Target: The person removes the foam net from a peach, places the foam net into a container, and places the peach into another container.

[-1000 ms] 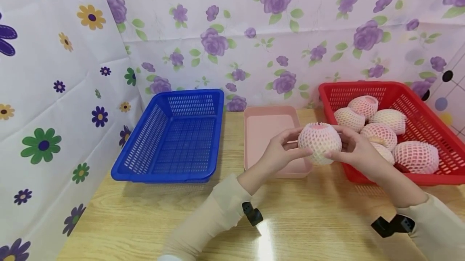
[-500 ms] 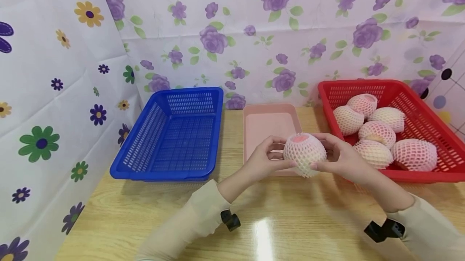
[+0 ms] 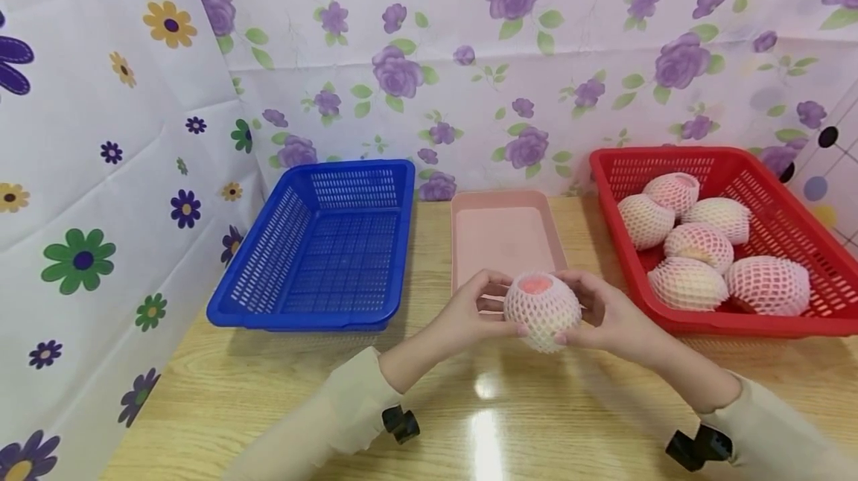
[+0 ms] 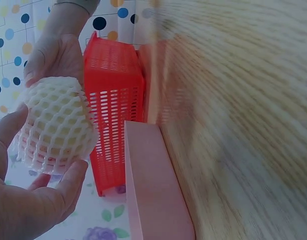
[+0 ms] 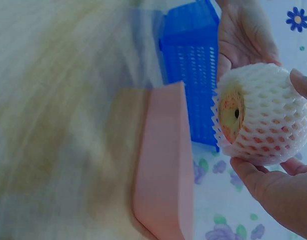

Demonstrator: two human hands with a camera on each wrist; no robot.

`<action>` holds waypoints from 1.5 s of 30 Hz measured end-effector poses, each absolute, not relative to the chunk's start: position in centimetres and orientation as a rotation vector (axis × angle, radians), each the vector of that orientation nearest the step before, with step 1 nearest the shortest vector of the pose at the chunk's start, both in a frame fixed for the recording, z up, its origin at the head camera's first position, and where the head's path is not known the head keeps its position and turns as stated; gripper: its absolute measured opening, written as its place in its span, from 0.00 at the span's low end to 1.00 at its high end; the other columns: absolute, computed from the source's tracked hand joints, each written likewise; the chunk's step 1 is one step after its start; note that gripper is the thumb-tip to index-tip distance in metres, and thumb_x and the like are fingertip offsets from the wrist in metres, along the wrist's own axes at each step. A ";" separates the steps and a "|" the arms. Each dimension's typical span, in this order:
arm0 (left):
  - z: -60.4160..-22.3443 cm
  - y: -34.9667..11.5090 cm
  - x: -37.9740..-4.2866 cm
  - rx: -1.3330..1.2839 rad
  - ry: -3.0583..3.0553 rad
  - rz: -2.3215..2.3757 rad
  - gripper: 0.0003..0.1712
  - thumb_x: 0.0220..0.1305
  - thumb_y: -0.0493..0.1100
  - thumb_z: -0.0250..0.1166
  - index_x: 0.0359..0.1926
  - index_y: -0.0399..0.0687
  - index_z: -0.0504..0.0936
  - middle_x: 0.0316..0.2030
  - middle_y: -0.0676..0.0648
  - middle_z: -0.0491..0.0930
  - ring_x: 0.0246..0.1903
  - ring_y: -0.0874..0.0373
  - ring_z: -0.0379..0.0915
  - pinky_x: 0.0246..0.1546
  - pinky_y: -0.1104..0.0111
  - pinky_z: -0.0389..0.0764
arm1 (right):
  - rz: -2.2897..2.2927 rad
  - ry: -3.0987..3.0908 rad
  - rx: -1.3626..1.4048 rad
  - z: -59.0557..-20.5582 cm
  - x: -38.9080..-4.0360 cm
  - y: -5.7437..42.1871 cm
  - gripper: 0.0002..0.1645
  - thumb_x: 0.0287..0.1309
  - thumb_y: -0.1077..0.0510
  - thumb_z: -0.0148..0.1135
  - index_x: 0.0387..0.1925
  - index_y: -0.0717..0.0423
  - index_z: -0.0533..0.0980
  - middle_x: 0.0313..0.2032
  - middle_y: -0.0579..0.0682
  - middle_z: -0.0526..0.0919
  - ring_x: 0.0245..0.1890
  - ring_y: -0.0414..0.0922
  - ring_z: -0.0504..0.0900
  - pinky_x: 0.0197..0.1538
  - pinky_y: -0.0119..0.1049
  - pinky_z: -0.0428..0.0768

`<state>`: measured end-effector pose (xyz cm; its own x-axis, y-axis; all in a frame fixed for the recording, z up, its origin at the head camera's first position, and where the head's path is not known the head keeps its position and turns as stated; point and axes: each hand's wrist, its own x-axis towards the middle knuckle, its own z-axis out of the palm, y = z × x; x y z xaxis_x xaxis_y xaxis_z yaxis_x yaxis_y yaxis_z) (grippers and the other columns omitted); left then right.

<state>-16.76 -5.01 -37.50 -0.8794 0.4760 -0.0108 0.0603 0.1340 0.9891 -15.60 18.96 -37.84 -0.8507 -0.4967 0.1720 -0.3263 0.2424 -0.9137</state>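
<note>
An apple in a white and pink foam net [image 3: 541, 317] is held up between both hands, above the near edge of the pink tray [image 3: 503, 231]. My left hand [image 3: 467, 315] grips it from the left, thumb in front and fingers behind. On the opposite side, my right hand [image 3: 615, 315] grips it the same way. In the right wrist view, the net's open end bares red-and-yellow skin with a dark dimple on the apple [image 5: 232, 114]. The left wrist view has only the netted side of the apple [image 4: 58, 125].
To the right, a red basket [image 3: 751, 322] holds several net-wrapped fruits [image 3: 767, 285]. A blue basket [image 3: 345, 261] stands to the left with bare slats at its bottom. All rest on a wooden table [image 3: 268, 399] against a flowered cloth [image 3: 462, 116].
Both hands have carried the apple left and toward the person, away from the red basket. More of the pink tray and of the fruits in the basket now shows.
</note>
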 end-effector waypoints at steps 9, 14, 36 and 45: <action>-38.8 -6.5 -15.9 0.520 2.075 1.743 0.34 0.48 0.28 0.71 0.57 0.36 0.67 0.52 0.34 0.72 0.49 0.47 0.77 0.51 0.66 0.81 | -1.769 2.239 -0.890 -40.4 -14.6 17.6 0.41 0.44 0.70 0.71 0.59 0.68 0.61 0.53 0.39 0.74 0.51 0.32 0.75 0.55 0.22 0.74; -39.8 -6.6 -15.7 0.521 2.069 1.701 0.34 0.48 0.28 0.71 0.57 0.37 0.68 0.51 0.34 0.74 0.48 0.48 0.77 0.49 0.68 0.81 | -1.759 2.247 -0.876 -41.6 -14.1 17.2 0.41 0.43 0.69 0.72 0.58 0.69 0.61 0.54 0.54 0.73 0.51 0.30 0.75 0.54 0.22 0.74; -41.2 -6.8 -14.9 0.533 2.111 1.548 0.30 0.48 0.30 0.72 0.53 0.37 0.71 0.50 0.40 0.73 0.44 0.52 0.77 0.45 0.71 0.82 | -1.642 2.241 -0.619 -43.6 -12.6 16.6 0.51 0.36 0.61 0.79 0.60 0.63 0.58 0.57 0.62 0.69 0.59 0.61 0.67 0.55 0.33 0.76; -41.1 -7.3 -15.1 0.550 2.175 1.462 0.33 0.48 0.35 0.74 0.55 0.42 0.71 0.53 0.42 0.72 0.51 0.50 0.73 0.51 0.64 0.80 | -1.575 2.329 -0.755 -43.9 -12.3 16.9 0.55 0.35 0.57 0.80 0.64 0.61 0.59 0.60 0.59 0.67 0.58 0.36 0.67 0.58 0.19 0.66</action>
